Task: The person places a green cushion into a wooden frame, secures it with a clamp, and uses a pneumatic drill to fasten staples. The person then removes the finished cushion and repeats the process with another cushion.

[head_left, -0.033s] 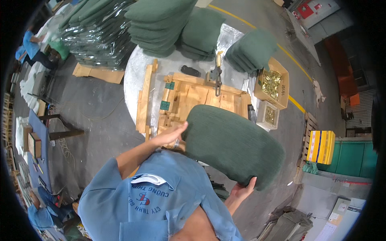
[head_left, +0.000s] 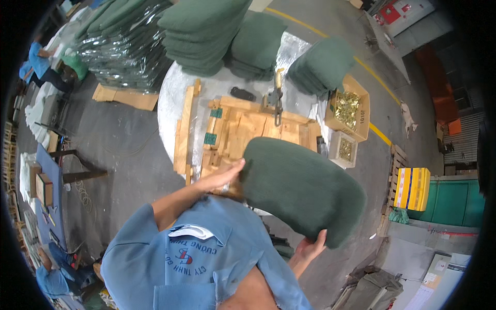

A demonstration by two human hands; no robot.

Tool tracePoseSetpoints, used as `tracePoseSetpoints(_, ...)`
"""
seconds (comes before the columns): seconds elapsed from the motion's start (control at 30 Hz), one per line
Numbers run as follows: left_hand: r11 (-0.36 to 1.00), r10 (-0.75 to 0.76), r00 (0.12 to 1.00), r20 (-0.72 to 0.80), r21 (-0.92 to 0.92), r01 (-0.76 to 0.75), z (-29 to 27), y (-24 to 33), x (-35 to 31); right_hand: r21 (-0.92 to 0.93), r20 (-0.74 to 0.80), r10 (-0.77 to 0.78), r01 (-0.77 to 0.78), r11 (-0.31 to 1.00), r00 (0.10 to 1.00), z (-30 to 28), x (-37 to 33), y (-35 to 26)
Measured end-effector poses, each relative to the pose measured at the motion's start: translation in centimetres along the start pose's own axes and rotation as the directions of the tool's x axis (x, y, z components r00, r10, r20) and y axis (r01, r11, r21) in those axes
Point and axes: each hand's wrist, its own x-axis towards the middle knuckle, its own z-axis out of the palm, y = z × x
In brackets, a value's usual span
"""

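A green fabric cushion with rounded corners is held tilted in front of my body. My left hand grips its left edge, the thumb showing and the other fingers partly hidden. Under its lower right edge, my right hand is closed on the cushion. Beyond it, partly covered, a wooden jig with green-marked blocks lies on a round table wrapped in clear film. A metal toggle clamp with a pale handle stands at the jig's far side.
Stacks of green cushions stand along the table's far side. At its right are a cardboard box of brass-coloured fasteners and a smaller container. A wooden bar lies at the left. Co-workers are at far left.
The cushion and my left hand have shifted very slightly to the right and down. Both hands keep their hold.
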Motion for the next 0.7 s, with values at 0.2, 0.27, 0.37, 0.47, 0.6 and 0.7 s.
tracePoseSetpoints(0.2, 0.791, -0.099, 0.995, 0.023, -0.605, 0.093, 4.8, 6.3, 3.3, -0.142, 0.973, -0.050, 0.758, 0.637, 0.224, 16.4, -5.6, -8.5)
tracePoseSetpoints(0.27, 0.892, -0.040, 0.999, 0.007, -0.451, 0.039, 4.4, 2.7, 3.7, -0.073, 0.997, 0.078, 0.623, 0.779, 0.019, 18.9, -4.8, -5.7)
tracePoseSetpoints(0.37, 0.978, -0.003, 0.999, 0.049, -0.210, 0.013, 3.8, -1.2, 4.2, -0.155, 0.951, 0.267, 0.507, 0.848, -0.155, 18.3, -4.9, -2.3)
tracePoseSetpoints(0.47, 0.997, 0.012, 0.996, 0.090, -0.078, -0.005, 3.1, -2.4, 4.1, -0.507, 0.860, 0.497, -0.082, 0.858, -0.115, 13.4, -3.3, 0.9)
tracePoseSetpoints(0.6, 0.999, 0.023, 0.997, 0.075, 0.031, -0.026, 2.1, -3.7, 3.5, -0.627, 0.700, 0.675, -0.251, 0.737, 0.232, 8.5, -4.3, 4.8)
tracePoseSetpoints(0.7, 0.991, 0.055, 0.994, 0.099, 0.115, -0.066, 2.5, -3.6, 4.4, -0.602, 0.584, 0.722, -0.398, 0.692, 0.372, 0.5, -1.7, 16.0)
